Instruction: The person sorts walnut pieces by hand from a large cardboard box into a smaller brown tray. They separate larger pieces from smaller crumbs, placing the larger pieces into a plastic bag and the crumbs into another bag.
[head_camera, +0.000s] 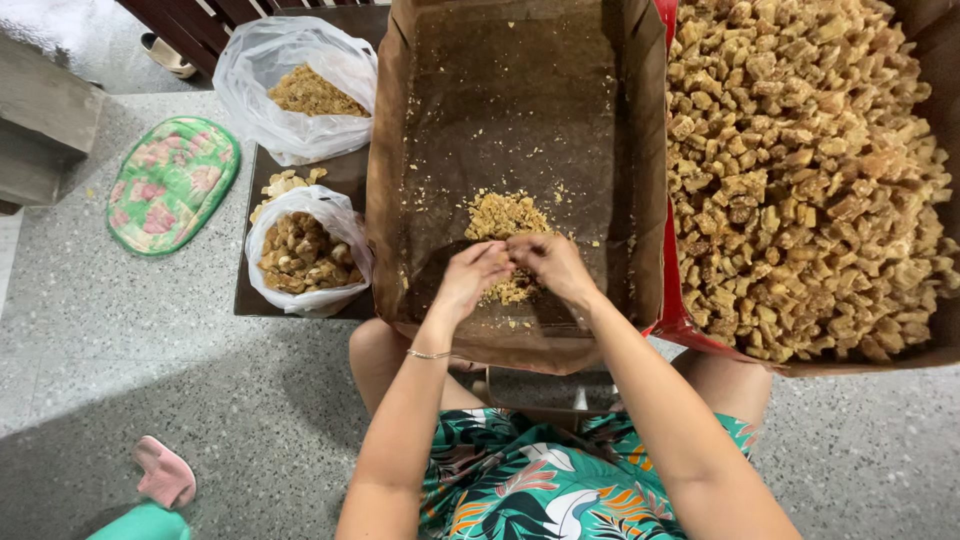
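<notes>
Head view: both hands are seen from above, met over the near middle of a brown cardboard box (640, 150).
Grip, left hand (470, 280): fingers are curled inward and pressed together at the tips on a small crumbly piece; the piece itself is mostly hidden.
Grip, right hand (552, 262): fingertips are bent toward the left hand's and pinched on the same spot, the two hands touching.
Thing worked: a small heap of pale crumbs (505, 220) lies on the box floor, just beyond and under the fingers.
Doing it well: the piece is best kept low over the heap, so that bits fall inside the box walls; light fingertip pressure would seem enough for so brittle a material.
Hand pose: both wrists are angled inward, forearms converging from the near edge; a thin bracelet (428, 354) is worn on the left wrist.
Right of box: a large tray of brown chunks (800, 170) is set close beside.
Left of box: two plastic bags, the near one (305, 255) holding chunks, the far one (300, 85) finer crumbs.
Far left: a flowered cushion (172, 185) lies on the floor.
</notes>
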